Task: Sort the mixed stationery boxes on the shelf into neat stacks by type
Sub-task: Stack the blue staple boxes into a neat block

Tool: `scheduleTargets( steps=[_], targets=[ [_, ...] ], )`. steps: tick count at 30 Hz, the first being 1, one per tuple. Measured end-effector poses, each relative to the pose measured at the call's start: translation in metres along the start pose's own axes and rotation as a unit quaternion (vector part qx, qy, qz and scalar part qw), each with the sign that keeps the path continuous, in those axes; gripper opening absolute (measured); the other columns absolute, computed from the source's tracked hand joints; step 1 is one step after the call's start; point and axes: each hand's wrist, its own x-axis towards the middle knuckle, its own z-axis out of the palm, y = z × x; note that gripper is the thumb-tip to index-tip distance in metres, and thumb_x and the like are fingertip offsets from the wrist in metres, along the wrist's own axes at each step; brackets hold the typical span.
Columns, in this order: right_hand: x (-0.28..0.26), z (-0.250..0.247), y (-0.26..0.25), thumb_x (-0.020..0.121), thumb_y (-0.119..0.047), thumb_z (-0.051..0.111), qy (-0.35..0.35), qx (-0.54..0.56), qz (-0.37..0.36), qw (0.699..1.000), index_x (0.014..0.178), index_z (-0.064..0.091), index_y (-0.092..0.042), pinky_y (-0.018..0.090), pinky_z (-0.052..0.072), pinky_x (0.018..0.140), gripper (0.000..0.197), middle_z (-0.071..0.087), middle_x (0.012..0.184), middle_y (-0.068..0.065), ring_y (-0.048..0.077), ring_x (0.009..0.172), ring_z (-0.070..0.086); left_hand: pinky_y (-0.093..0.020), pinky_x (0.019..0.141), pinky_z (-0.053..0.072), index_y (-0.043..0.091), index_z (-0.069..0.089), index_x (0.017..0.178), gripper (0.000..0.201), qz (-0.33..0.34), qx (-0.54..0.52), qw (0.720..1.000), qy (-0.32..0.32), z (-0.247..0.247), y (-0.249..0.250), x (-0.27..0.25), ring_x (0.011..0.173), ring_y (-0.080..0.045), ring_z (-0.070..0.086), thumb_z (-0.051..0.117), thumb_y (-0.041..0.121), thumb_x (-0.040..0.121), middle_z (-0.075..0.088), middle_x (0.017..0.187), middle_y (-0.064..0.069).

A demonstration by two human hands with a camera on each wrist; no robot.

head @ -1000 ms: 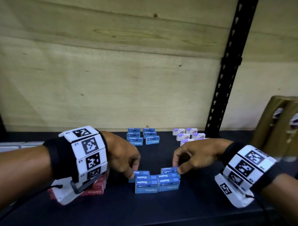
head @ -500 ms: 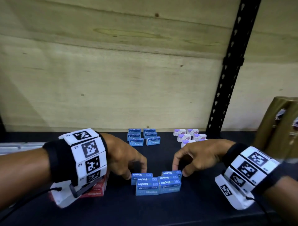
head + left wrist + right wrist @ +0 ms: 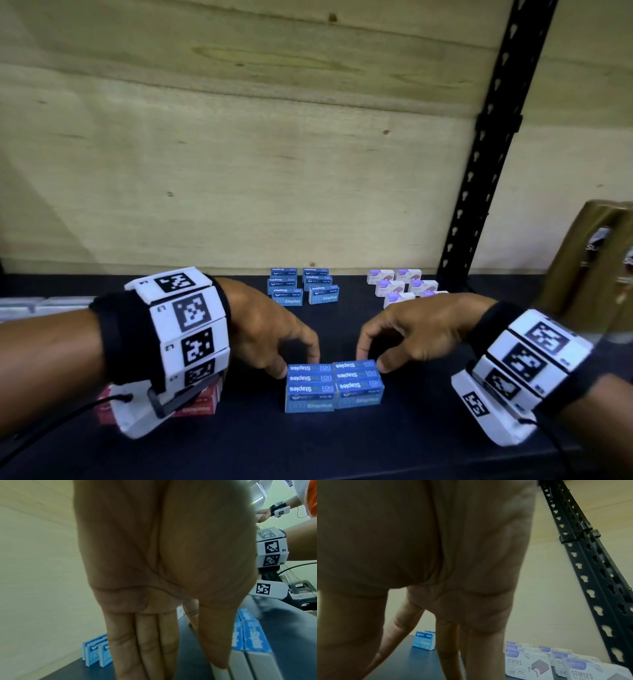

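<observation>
Nearest, on the dark shelf [image 3: 342, 445], sits a block of blue boxes [image 3: 334, 385]: two columns side by side, three rows each, lids printed "Staples" in white, upside down from the head view, with paler fronts facing near. The columns touch; the right one sits slightly farther back.

At the block's left end the left hand [image 3: 270, 329] reaches down, its thumb and a fingertip [image 3: 313, 353] touching the far-left box; from the left wrist view the fingers run nearly straight, so this grip is loose and holds nothing. At the right end the right hand [image 3: 414, 329] arches over the block, thumb against the right end and forefinger down at the far edge, pinching the far right box between them.

Left of the block, partly under the left wrist, lie red boxes [image 3: 202, 404].

Farther back, near the plywood wall [image 3: 239, 171], stand two short rows of more blue boxes [image 3: 303, 291]. Right of them are white boxes [image 3: 527, 665] with purple labels reading "STAPLES" and a staple drawing, in two rows, beside a black slotted upright [image 3: 489, 137]. A brown package [image 3: 596, 260] stands at far right.
</observation>
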Motion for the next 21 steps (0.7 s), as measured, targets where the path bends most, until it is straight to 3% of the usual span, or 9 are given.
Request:
scheduleTargets(
  steps=[5, 9, 11, 14, 17, 21],
  targets=[
    [0.000, 0.000, -0.001, 0.093, -0.028, 0.065, -0.003, -0.008, 0.009, 1.000, 0.109, 0.066, -0.043, 0.036, 0.048, 0.100, 0.022, 0.070, 0.111, -0.009, 0.013, 0.105, 0.063, -0.035, 0.093, 0.046, 0.049, 0.041, 0.132, 0.041, 0.000, -0.002, 1.000, -0.002, 0.000, -0.001, 0.002, 0.093, -0.009, 0.052, 0.055, 0.034, 0.096, 0.048, 0.083, 0.022],
    [0.008, -0.005, 0.001, 0.092, -0.020, 0.065, -0.006, 0.013, 0.036, 0.999, 0.109, 0.067, -0.036, 0.044, 0.052, 0.097, 0.024, 0.071, 0.110, -0.003, 0.023, 0.103, 0.065, -0.031, 0.091, 0.046, 0.046, 0.042, 0.132, 0.044, -0.023, -0.013, 1.000, -0.004, -0.002, -0.006, 0.003, 0.103, -0.013, 0.057, 0.058, 0.029, 0.095, 0.061, 0.113, 0.009],
    [0.014, -0.010, 0.004, 0.093, -0.020, 0.065, 0.005, 0.040, 0.054, 0.998, 0.109, 0.066, -0.030, 0.040, 0.056, 0.091, 0.019, 0.069, 0.099, -0.006, 0.019, 0.090, 0.065, -0.032, 0.097, 0.047, 0.039, 0.047, 0.130, 0.040, -0.042, -0.051, 0.998, -0.008, -0.005, -0.013, 0.006, 0.111, -0.016, 0.060, 0.059, 0.028, 0.094, 0.064, 0.123, 0.003],
    [0.026, -0.017, 0.006, 0.093, -0.027, 0.065, 0.041, 0.027, 0.087, 0.995, 0.105, 0.063, -0.030, 0.029, 0.054, 0.070, 0.013, 0.061, 0.083, -0.009, 0.008, 0.067, 0.055, -0.031, 0.091, 0.050, 0.025, 0.056, 0.120, 0.029, -0.069, -0.096, 0.993, 0.030, -0.013, -0.028, 0.014, 0.098, -0.017, 0.064, 0.062, 0.030, 0.092, 0.069, 0.115, -0.003],
    [0.042, -0.029, 0.007, 0.092, -0.033, 0.065, 0.079, -0.019, 0.102, 0.991, 0.106, 0.060, -0.032, 0.032, 0.054, 0.075, 0.015, 0.066, 0.099, -0.001, 0.011, 0.074, 0.057, -0.027, 0.075, 0.048, 0.014, 0.061, 0.111, 0.028, -0.100, -0.083, 0.988, 0.087, -0.025, -0.050, 0.025, 0.081, -0.015, 0.059, 0.062, 0.033, 0.090, 0.071, 0.108, -0.008],
    [0.063, -0.049, 0.003, 0.093, -0.033, 0.064, 0.145, -0.085, 0.098, 0.981, 0.119, 0.056, -0.029, 0.030, 0.048, 0.085, 0.027, 0.058, 0.100, -0.012, 0.014, 0.092, 0.057, -0.032, 0.081, 0.051, 0.027, 0.051, 0.115, 0.031, -0.147, -0.011, 0.980, 0.135, -0.037, -0.068, 0.039, 0.092, -0.017, 0.064, 0.062, 0.043, 0.090, 0.064, 0.104, 0.003]
  ],
)
